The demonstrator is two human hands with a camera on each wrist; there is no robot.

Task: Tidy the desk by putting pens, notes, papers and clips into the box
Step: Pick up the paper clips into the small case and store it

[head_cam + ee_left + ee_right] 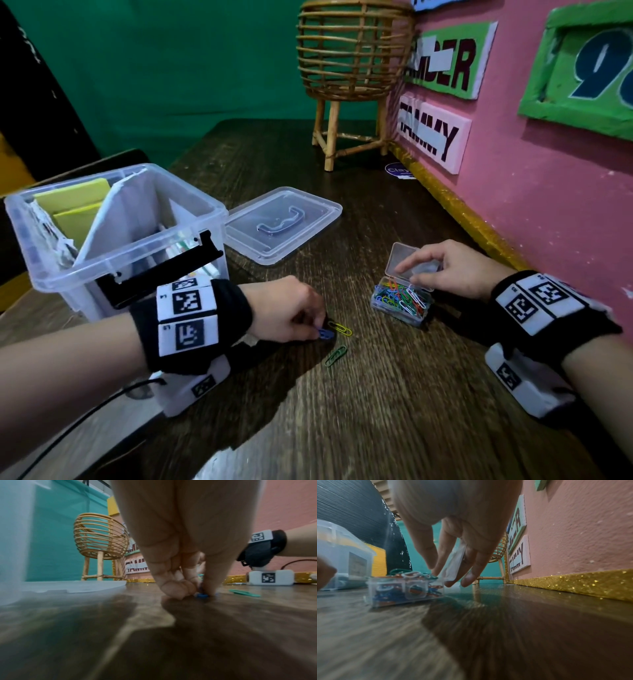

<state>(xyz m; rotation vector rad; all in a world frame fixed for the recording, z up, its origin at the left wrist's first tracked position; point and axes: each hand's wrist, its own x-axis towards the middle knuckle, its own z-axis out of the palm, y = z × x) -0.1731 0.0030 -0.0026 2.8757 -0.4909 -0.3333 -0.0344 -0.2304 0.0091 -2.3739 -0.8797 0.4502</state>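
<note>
My left hand is down on the dark wooden desk and pinches a blue paper clip that lies flat on the wood. A yellow clip and a green clip lie loose beside it. To the right sits a small clear clip case, heaped with coloured clips. My right hand holds its raised hinged lid between the fingers. The big clear box stands open at left with yellow notes, papers and pens inside.
The box's clear lid lies flat just right of it. A rattan basket on legs stands at the back. A pink wall with a gold glitter strip bounds the desk's right side.
</note>
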